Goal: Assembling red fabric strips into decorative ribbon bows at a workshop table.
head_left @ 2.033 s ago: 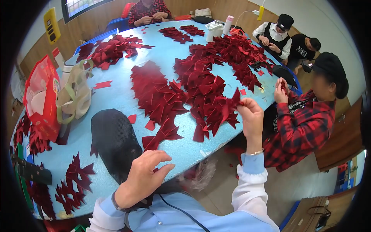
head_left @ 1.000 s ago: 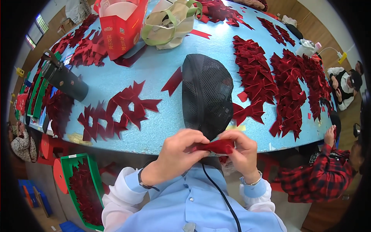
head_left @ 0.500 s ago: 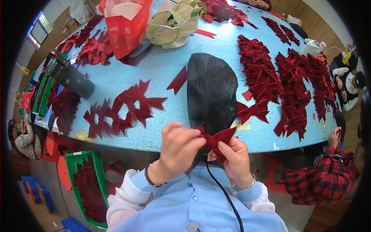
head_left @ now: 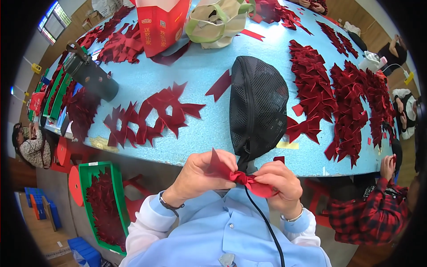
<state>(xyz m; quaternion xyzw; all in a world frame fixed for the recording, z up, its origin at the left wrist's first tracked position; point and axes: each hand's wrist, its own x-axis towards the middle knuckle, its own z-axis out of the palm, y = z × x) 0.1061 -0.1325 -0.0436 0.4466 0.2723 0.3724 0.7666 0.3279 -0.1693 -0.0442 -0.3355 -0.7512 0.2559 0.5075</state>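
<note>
A dark red ribbon bow (head_left: pixel 241 178) with a knotted middle is stretched between my hands, just off the table's near edge. My left hand (head_left: pixel 200 174) pinches its left side, where a pointed tail sticks up past the fingers. On the other side, my right hand (head_left: pixel 281 183) grips the rounded right loop between thumb and fingers. Right behind the bow lies a black mesh bag (head_left: pixel 260 104) with a zip, and a black cord (head_left: pixel 263 218) hangs down over my shirt. A cut ribbon strip (head_left: pixel 219 85) rests left of the bag; one bow (head_left: pixel 304 129) lies to its right.
The blue table (head_left: pixel 195 142) carries loose bows (head_left: pixel 155 111) and long heaps of bows (head_left: pixel 313 80). A dark bottle (head_left: pixel 91 73), a red paper bag (head_left: pixel 162 31) and a cloth bag (head_left: pixel 218 24) stand farther back. A green crate (head_left: pixel 119 200) of bows is at lower left. Co-workers sit around.
Both hands have moved apart, pulling the bow outward with its knot now between them. My left fingers, blurred before, now pinch the ribbon's left side. The whole view has shifted slightly.
</note>
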